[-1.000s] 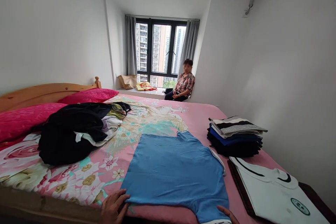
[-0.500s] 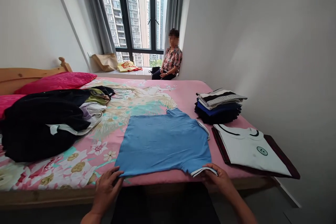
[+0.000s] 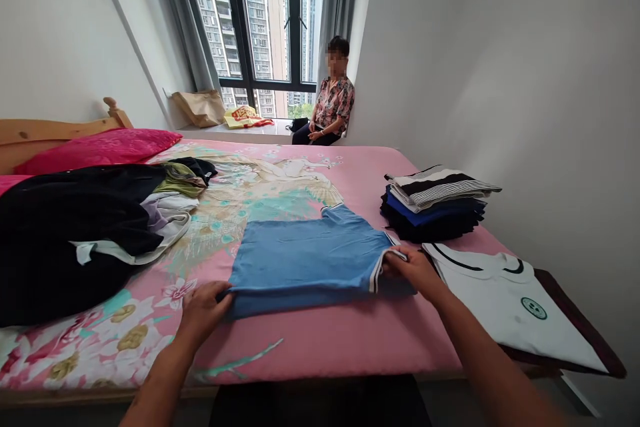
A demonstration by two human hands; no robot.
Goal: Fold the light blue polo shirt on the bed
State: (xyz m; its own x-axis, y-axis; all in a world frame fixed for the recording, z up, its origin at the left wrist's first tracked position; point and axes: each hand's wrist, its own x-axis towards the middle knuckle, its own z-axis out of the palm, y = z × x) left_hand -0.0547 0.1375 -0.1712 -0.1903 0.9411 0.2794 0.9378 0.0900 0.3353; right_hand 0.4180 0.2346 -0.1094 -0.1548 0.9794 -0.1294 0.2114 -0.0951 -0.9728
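A blue shirt (image 3: 305, 257) lies on the pink flowered bed (image 3: 320, 340), its near part doubled over onto the rest. My left hand (image 3: 203, 310) pinches the folded edge at its left corner. My right hand (image 3: 413, 269) grips the right corner, where a white-and-dark trimmed sleeve hem shows. Both hands are closed on the cloth.
A heap of dark and pale unfolded clothes (image 3: 85, 227) covers the bed's left side. A stack of folded garments (image 3: 434, 203) sits at the right, with a white shirt on a dark one (image 3: 505, 297) nearer me. Another person (image 3: 330, 103) sits by the window. Pink pillows (image 3: 100, 150) line the headboard.
Both hands have carried the shirt's near edge forward over the rest of it, folding it in half. The camera has moved closer to the bed.
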